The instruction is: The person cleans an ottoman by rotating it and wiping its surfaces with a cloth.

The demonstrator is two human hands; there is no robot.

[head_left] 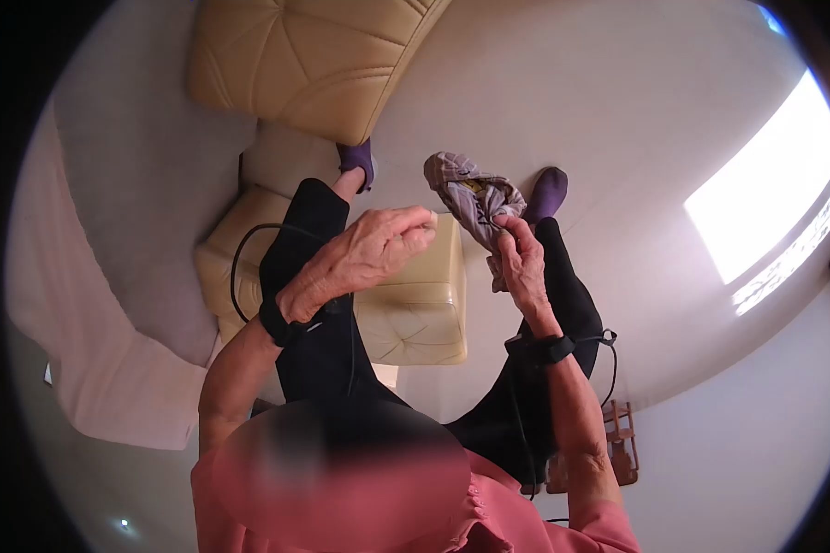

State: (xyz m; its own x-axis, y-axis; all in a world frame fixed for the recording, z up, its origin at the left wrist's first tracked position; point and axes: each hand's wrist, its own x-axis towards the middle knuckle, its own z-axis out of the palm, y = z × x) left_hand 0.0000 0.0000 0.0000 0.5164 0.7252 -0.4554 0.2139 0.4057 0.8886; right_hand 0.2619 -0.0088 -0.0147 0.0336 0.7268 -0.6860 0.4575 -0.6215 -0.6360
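Observation:
A crumpled striped cloth [466, 189], greyish mauve and white, hangs between my knees at the centre, with a bit of yellow showing in its folds. My right hand [523, 258] pinches its lower right edge between thumb and fingers. To the left of the cloth, apart from it, my left hand [378, 247] is raised with fingers curled together; whether something small is between the fingertips cannot be made out. Black straps with cables are round both wrists.
A cream padded stool [420, 309] stands between my legs. Ahead is a larger cream padded seat [295, 64]. A pale pink cloth [111, 359] drapes at the left. Wooden furniture [622, 442] stands at the lower right. Sunlight falls at the right.

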